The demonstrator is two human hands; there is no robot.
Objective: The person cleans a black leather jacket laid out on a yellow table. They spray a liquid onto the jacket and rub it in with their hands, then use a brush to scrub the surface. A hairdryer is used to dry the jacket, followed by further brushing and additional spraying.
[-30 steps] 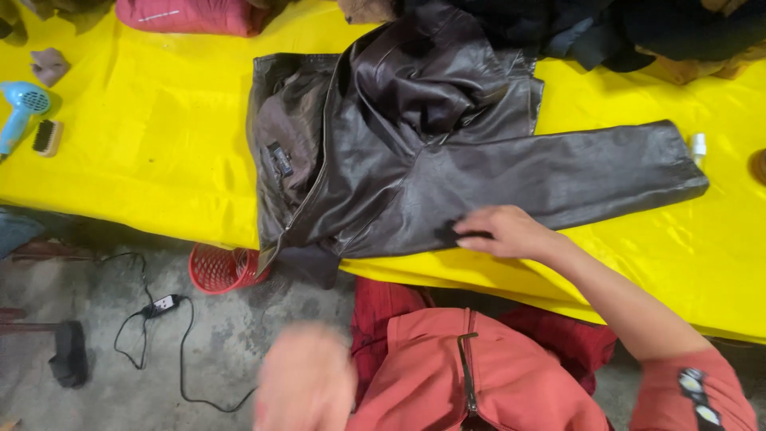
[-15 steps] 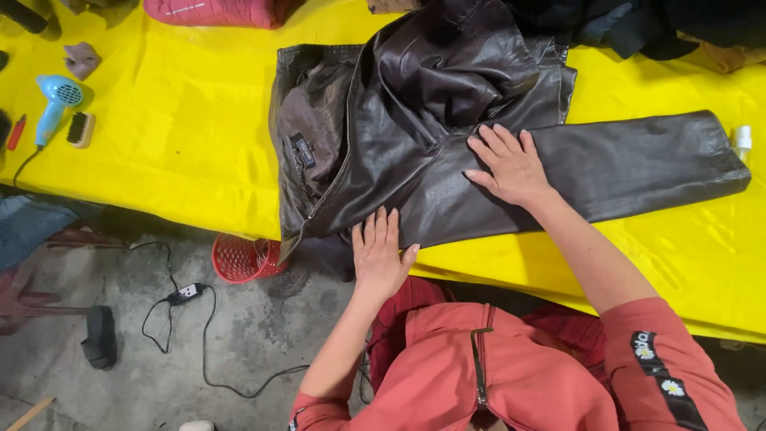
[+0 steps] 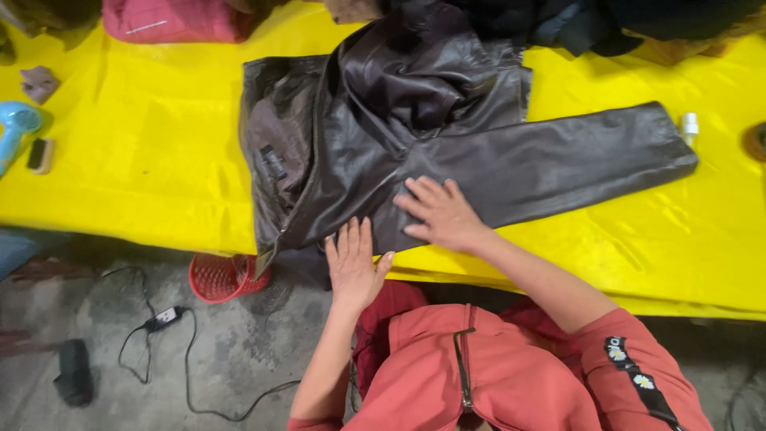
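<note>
We press both palms flat, fingers spread: left hand (image 3: 353, 265) at six o'clock, right hand (image 3: 440, 214) beside it, on the brown leather jacket (image 3: 415, 136) covering the yellow table (image 3: 144, 183); its collar is hidden under folds.

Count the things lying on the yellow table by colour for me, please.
Dark brown: 1, the leather jacket under both flat hands, left hand and right hand.
Pink: 1, the folded cloth.
Light blue: 1, the hair dryer.
White: 1, the small bottle.
Tan: 1, the small brush.
Total: 5.
</note>
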